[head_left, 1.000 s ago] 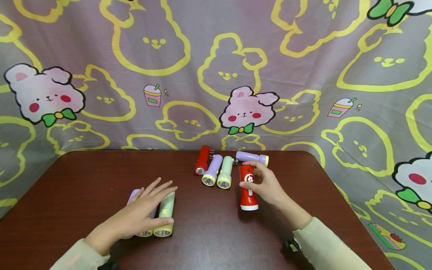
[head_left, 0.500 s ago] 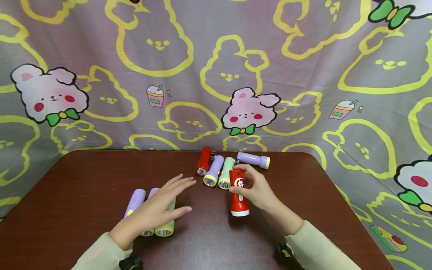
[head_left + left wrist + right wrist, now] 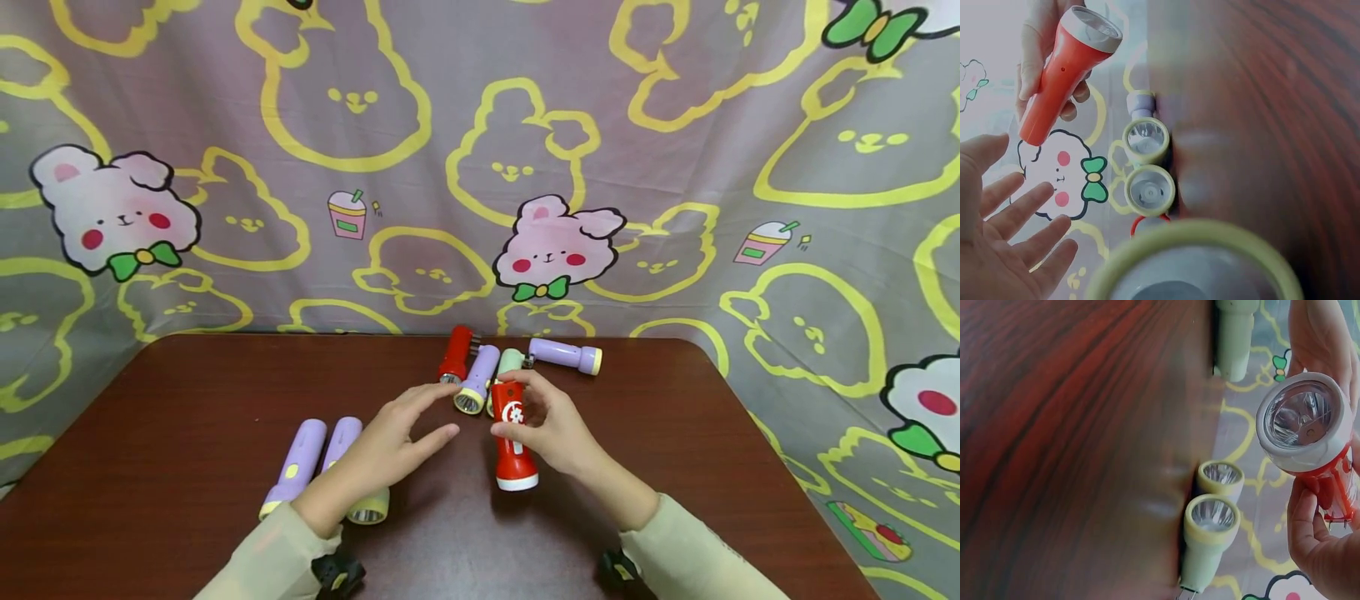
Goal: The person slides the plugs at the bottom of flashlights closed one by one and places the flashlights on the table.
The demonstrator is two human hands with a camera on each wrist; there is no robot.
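Observation:
My right hand (image 3: 558, 429) holds a red flashlight (image 3: 515, 454) with a white head ring, thumb on one side and fingers on the other. Its lens end tilts down toward me, and the right wrist view shows two metal prongs (image 3: 1337, 523) at its tail. To its left, my left hand (image 3: 386, 446) hovers with fingers spread and nothing in them, apart from the red flashlight. Under and beside that hand lie two purple flashlights (image 3: 300, 458) and a green flashlight (image 3: 369, 507), partly hidden by the hand and forearm.
At the back of the brown table (image 3: 202, 392) lie another red flashlight (image 3: 456, 352), a purple flashlight (image 3: 480, 371) and a green one (image 3: 511, 361), partly covered by the held flashlight. Another purple flashlight (image 3: 562, 355) lies sideways. A patterned curtain (image 3: 420, 192) hangs behind.
My right hand has carried the red flashlight left and slightly toward me. My left hand has moved right, off the row of flashlights, uncovering the purple ones.

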